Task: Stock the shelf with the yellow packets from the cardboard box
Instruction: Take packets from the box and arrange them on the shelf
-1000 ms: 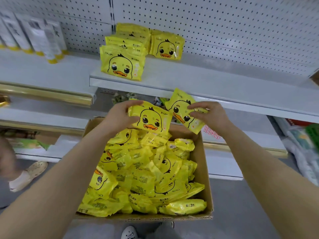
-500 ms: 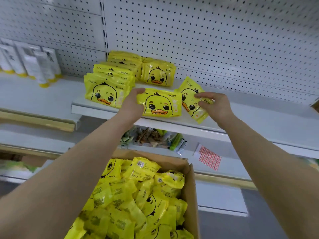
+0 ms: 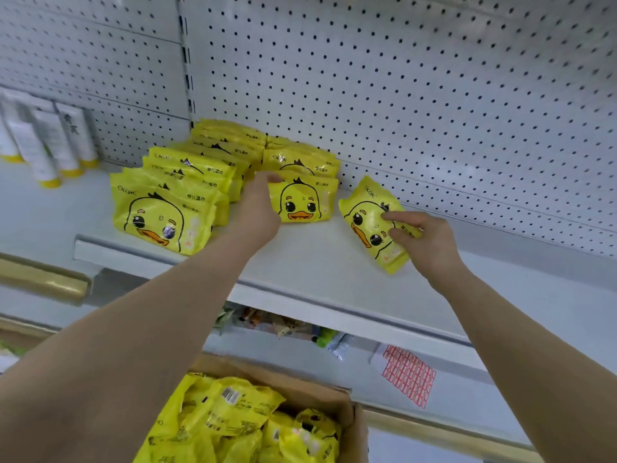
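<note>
From the head camera, the smooth white metal shelf [image 3: 310,259] runs across the frame in front of a white perforated pegboard back panel [image 3: 400,95]. The left hand [image 3: 258,208] grips the left edge of a glossy yellow plastic packet printed with a cartoon duck face [image 3: 302,203], thumb curled over its top corner, the packet standing nearly upright on the shelf right in front of another like it. The right hand [image 3: 420,240] pinches a second crinkly yellow duck packet [image 3: 370,225] between thumb and fingers [image 3: 395,216]; this one is tilted, its lower corner on the shelf, just beside the first packet but apart from it. To the left stands a leaning row of the same shiny yellow packets [image 3: 167,212], overlapping front to back toward the panel. At the bottom, an open brown cardboard box [image 3: 347,409] holds a loose heap of pillow-shaped yellow packets [image 3: 233,419], some showing barcodes. Far left on a neighbouring shelf stand white tubes with yellow caps [image 3: 50,148]. A sheet of red-printed labels [image 3: 407,374] lies on the lower shelf.
</note>
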`<move>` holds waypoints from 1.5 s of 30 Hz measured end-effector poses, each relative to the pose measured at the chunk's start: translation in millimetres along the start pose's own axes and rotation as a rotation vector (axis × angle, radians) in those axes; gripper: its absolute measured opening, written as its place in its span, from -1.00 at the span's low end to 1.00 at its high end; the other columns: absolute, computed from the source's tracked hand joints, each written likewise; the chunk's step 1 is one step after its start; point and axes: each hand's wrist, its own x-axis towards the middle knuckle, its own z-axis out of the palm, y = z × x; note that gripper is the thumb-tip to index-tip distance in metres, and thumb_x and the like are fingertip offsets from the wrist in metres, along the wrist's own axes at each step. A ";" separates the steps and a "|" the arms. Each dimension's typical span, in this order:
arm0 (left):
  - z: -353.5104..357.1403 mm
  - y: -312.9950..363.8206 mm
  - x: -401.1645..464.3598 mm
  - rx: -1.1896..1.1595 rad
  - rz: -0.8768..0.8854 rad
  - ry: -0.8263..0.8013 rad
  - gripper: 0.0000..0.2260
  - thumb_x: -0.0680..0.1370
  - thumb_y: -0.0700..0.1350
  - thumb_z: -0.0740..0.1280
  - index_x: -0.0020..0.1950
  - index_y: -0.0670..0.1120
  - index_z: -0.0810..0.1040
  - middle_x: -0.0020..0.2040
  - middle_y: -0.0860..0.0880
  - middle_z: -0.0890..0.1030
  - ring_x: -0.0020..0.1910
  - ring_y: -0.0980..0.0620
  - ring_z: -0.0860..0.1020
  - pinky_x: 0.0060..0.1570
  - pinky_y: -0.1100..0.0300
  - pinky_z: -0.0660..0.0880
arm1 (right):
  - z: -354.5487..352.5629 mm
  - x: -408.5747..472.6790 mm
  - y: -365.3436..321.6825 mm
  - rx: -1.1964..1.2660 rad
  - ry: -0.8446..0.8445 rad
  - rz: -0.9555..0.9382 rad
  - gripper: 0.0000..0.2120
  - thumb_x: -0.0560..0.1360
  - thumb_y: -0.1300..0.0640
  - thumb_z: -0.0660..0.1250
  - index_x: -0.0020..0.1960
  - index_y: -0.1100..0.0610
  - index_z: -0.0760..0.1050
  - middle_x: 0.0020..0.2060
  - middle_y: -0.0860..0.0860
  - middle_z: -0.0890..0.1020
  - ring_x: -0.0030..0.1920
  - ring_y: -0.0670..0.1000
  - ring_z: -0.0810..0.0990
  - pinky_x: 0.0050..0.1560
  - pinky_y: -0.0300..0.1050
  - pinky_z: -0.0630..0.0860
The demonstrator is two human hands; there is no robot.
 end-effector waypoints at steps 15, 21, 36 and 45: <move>4.1 -1.4 41.9 0.390 0.121 -0.024 -0.27 0.46 -0.49 0.17 0.55 0.02 0.14 0.57 -0.08 -0.04 0.49 -0.11 0.20 0.32 0.09 0.33 | 61.0 60.5 -11.7 -0.061 -0.309 -0.132 -0.68 0.46 0.31 0.40 -0.06 -0.11 0.69 0.04 -0.13 0.61 0.11 -0.10 0.54 0.16 -0.16 0.47; 2.2 -19.5 20.2 0.202 0.142 0.078 -0.43 0.47 -0.44 0.17 0.47 -0.15 0.29 0.46 -0.16 0.24 0.39 -0.15 0.31 0.34 0.08 0.34 | 100.2 76.0 -36.7 -0.112 -0.276 -0.178 -0.73 0.45 0.30 0.41 -0.02 -0.05 0.68 -0.02 -0.24 0.52 0.07 -0.21 0.48 -0.01 -0.58 0.27; -4.7 -33.8 2.2 0.218 0.067 -0.049 -0.47 0.52 -0.34 0.21 0.47 -0.09 0.25 0.46 -0.09 0.20 0.35 -0.11 0.34 0.28 0.05 0.36 | 132.7 75.8 -39.0 -0.382 -0.111 -0.289 -0.71 0.43 0.27 0.39 0.02 -0.06 0.67 0.27 0.04 0.45 0.29 0.14 0.35 0.21 -0.22 0.19; -30.0 -22.5 -51.0 0.146 0.226 -0.043 -0.51 0.52 -0.33 0.23 0.44 -0.10 0.39 0.41 -0.11 0.38 0.24 -0.13 0.46 0.17 0.06 0.44 | 107.9 -10.0 -40.0 -0.483 0.042 -0.398 -0.65 0.39 0.36 0.35 0.08 0.04 0.65 0.25 0.15 0.47 0.31 0.22 0.37 0.32 0.08 0.31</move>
